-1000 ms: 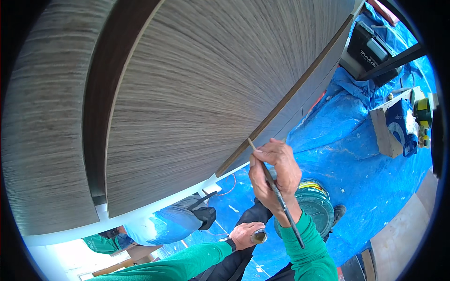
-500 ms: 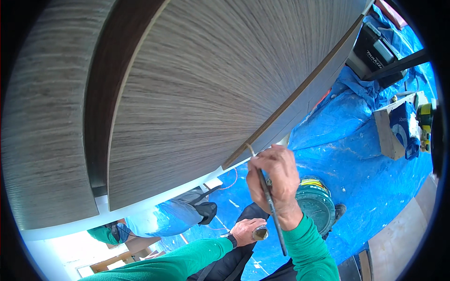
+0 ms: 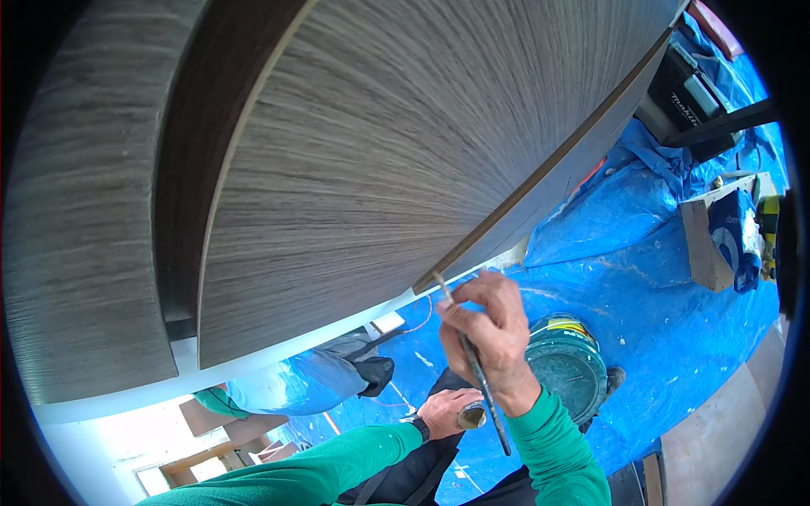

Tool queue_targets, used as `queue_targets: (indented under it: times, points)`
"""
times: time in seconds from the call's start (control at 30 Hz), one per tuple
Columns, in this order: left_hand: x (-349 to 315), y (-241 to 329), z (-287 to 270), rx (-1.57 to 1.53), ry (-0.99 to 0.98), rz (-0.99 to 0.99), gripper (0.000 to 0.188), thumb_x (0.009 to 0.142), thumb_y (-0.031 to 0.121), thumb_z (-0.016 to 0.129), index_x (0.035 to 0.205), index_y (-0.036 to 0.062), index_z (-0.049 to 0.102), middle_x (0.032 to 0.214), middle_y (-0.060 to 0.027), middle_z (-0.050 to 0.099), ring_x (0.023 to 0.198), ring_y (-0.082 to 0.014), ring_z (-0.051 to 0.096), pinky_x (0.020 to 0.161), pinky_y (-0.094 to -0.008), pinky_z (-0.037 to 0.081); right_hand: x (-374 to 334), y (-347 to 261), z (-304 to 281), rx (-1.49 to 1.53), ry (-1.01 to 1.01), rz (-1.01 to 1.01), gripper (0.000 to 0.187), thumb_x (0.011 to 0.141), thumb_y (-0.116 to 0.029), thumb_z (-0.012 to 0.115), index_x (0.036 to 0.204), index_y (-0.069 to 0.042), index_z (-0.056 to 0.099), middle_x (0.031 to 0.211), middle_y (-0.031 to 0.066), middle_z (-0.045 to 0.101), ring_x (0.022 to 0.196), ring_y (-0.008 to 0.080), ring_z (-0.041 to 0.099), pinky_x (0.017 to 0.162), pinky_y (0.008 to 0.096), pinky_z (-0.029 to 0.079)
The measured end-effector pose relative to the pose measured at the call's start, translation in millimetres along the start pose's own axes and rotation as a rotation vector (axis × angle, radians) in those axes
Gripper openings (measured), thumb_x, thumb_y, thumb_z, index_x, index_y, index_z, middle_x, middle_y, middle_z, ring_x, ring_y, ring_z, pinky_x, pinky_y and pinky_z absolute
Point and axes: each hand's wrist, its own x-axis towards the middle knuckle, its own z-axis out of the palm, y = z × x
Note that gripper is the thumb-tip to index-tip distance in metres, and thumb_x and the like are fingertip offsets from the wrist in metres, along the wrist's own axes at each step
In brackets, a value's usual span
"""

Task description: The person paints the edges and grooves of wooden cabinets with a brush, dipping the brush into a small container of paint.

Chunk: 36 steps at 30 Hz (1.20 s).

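Note:
My right hand point(image 3: 489, 337) is closed round a slim, dark-handled paintbrush point(image 3: 492, 411). The brush tip is at the brown edge point(image 3: 540, 175) of a large wood-grain panel point(image 3: 380, 160), close to its lower end; whether it touches cannot be told. Lower down, my left hand point(image 3: 445, 413) grips a small open cup point(image 3: 472, 416) tilted towards me, with something brownish inside. A dark watch point(image 3: 420, 428) is on the left wrist.
Blue sheeting point(image 3: 624, 295) covers the floor. A green bucket point(image 3: 565, 371) stands just right of my right hand. A black toolbox point(image 3: 688, 101) and a wooden box point(image 3: 704, 244) are at the right. Another person point(image 3: 295, 379) in blue is beyond the panel's lower edge.
My right hand and brush have moved slightly down and left, bringing the tip nearer the edge's lower end. The other person's green-capped head has partly gone out of sight.

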Motion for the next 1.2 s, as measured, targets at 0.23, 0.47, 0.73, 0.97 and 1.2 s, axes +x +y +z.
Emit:
queue_targets:
  times: [0.23,0.47,0.73,0.97,1.2]
  points:
    - [2,-2,1,0.014,-0.042,-0.034,0.053,0.082,0.023,0.085,0.131,0.0146,0.067,0.128,-0.0080,0.072,0.116,-0.0304,0.071,0.097,-0.0450,0.057,1,-10,-9,0.050,0.065,0.011,0.032,0.066,0.005,0.083,0.094,-0.009,0.074,0.091,0.0081,0.070,0.085,0.0278,0.070,0.090,0.0533,0.059]
    - [2,-3,9,0.038,0.074,0.059,0.059,0.084,0.031,0.087,0.136,0.0154,0.066,0.135,-0.0077,0.071,0.115,-0.0302,0.072,0.095,-0.0435,0.059,-6,-28,-56,0.032,0.117,0.145,0.030,0.077,0.006,0.081,0.103,-0.006,0.071,0.094,0.0105,0.073,0.087,0.0281,0.073,0.094,0.0522,0.059]
    - [-3,27,26,-0.190,0.255,0.074,0.065,0.078,0.031,0.097,0.130,0.0058,0.067,0.131,-0.0173,0.071,0.119,-0.0357,0.071,0.101,-0.0437,0.058,-71,-113,-170,0.061,0.163,0.513,0.021,0.085,0.004,0.081,0.099,-0.004,0.068,0.098,0.0138,0.076,0.094,0.0304,0.076,0.092,0.0447,0.059]
    - [1,140,6,-0.263,0.542,0.169,0.064,0.079,0.024,0.097,0.130,0.0029,0.065,0.122,-0.0165,0.070,0.110,-0.0333,0.073,0.096,-0.0428,0.059,-68,-211,-289,-0.167,-0.091,0.420,0.024,0.076,0.008,0.084,0.092,-0.004,0.071,0.089,0.0144,0.076,0.077,0.0263,0.074,0.071,0.0344,0.059]
    - [-9,299,-41,-0.275,0.799,0.371,0.066,0.077,0.014,0.097,0.133,0.0058,0.064,0.122,-0.0159,0.068,0.108,-0.0333,0.071,0.093,-0.0416,0.057,-31,-297,-345,-0.195,-0.297,0.178,0.028,0.070,0.008,0.085,0.092,-0.006,0.074,0.086,0.0100,0.075,0.074,0.0256,0.073,0.068,0.0350,0.058]
